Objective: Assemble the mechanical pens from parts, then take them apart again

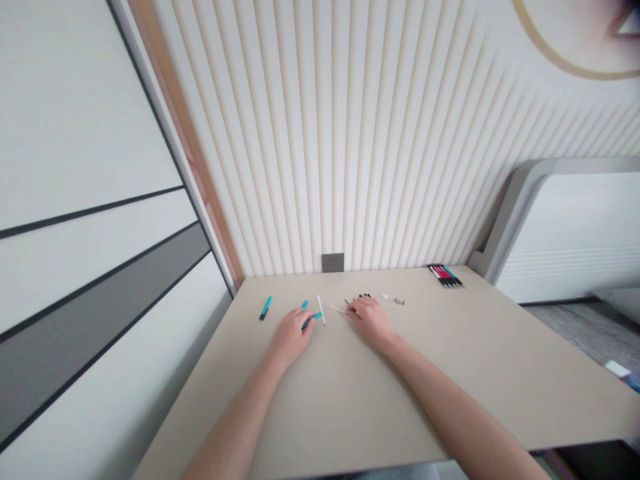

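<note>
My left hand (pixel 291 337) pinches a blue pen barrel (pixel 317 315) with a dark end, low over the table. Just past its tip lies a white pen tube (pixel 321 308). Another blue piece (pixel 304 304) shows behind the knuckles, partly covered. My right hand (pixel 369 318) has its fingers closed on the end of a thin white pen refill (pixel 337 309) that points left. Small black pen parts (pixel 365 296) stick out behind that hand, which hides some of them. Further right are small white pieces (pixel 385 295) and small metallic-looking parts (pixel 399 301).
A blue and black pen barrel (pixel 265 308) lies at the table's left. Several pens (pixel 446 275), red, blue and black, form a row at the back right. The beige table (pixel 345 407) meets a ribbed wall with a grey socket (pixel 333 263). A white cabinet (pixel 100 320) borders the left.
</note>
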`<action>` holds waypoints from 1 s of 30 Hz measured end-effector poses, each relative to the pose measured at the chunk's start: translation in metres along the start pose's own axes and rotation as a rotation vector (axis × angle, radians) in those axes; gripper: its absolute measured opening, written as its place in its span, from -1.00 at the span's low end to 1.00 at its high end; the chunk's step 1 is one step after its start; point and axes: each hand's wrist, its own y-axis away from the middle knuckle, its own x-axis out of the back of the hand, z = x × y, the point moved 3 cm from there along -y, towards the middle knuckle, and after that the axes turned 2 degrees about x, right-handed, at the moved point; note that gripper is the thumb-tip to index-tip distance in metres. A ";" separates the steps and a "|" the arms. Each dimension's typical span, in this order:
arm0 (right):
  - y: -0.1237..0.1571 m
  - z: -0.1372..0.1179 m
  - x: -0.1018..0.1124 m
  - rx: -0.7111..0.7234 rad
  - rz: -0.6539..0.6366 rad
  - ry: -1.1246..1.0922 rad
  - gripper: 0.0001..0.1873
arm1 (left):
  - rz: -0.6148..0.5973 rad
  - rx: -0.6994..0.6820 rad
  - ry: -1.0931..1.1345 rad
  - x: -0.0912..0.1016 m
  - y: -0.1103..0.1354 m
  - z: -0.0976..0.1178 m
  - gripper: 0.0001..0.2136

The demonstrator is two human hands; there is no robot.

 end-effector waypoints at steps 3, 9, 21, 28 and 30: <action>-0.006 0.010 -0.004 -0.042 0.026 0.039 -0.81 | -0.007 -0.020 0.018 0.000 0.001 0.001 -0.81; -0.006 0.035 0.007 -0.085 0.128 0.072 -0.75 | -0.036 -0.027 0.022 0.000 0.001 0.001 -0.80; 0.013 0.106 0.016 -0.409 0.203 0.244 -0.76 | -0.070 -0.034 0.031 -0.002 0.001 0.001 -0.80; 0.010 0.098 0.019 -0.397 0.210 0.213 -0.80 | -0.087 -0.027 0.030 -0.001 0.000 0.002 -0.81; 0.009 0.093 0.024 -0.371 0.240 0.184 -0.80 | -0.090 -0.032 0.037 -0.001 0.000 0.002 -0.80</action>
